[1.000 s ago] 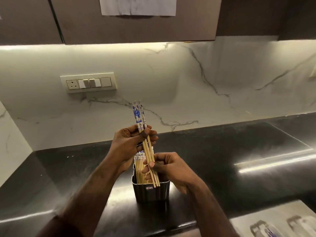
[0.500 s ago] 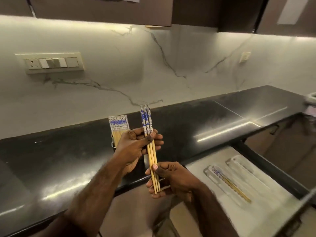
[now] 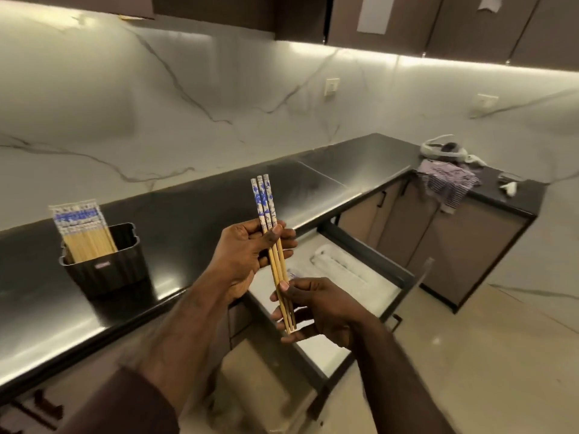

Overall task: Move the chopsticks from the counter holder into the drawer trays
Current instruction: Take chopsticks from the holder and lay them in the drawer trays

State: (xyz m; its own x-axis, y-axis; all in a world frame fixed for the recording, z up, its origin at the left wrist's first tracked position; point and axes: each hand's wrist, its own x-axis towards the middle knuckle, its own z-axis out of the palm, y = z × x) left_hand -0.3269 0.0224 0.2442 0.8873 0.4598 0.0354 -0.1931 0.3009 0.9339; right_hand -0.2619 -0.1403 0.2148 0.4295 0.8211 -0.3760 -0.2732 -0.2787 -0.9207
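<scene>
Three chopsticks [image 3: 272, 242], blue-patterned tops at 12 o'clock, bare tips at 6 o'clock, held nearly upright above the open drawer [image 3: 369, 277]. Left hand [image 3: 247, 258] gripping the upper shafts, fingers curled round them. Right hand [image 3: 316, 311] pinching the lower ends, thumb on front. At 9 o'clock, black holder [image 3: 106, 264] on the dark desk [image 3: 194, 214], packed with more chopsticks [image 3: 83, 233]. Pale trays [image 3: 341, 270] in the drawer, partly hidden. At 2 o'clock, striped cloth [image 3: 448, 180] on the desk corner.
</scene>
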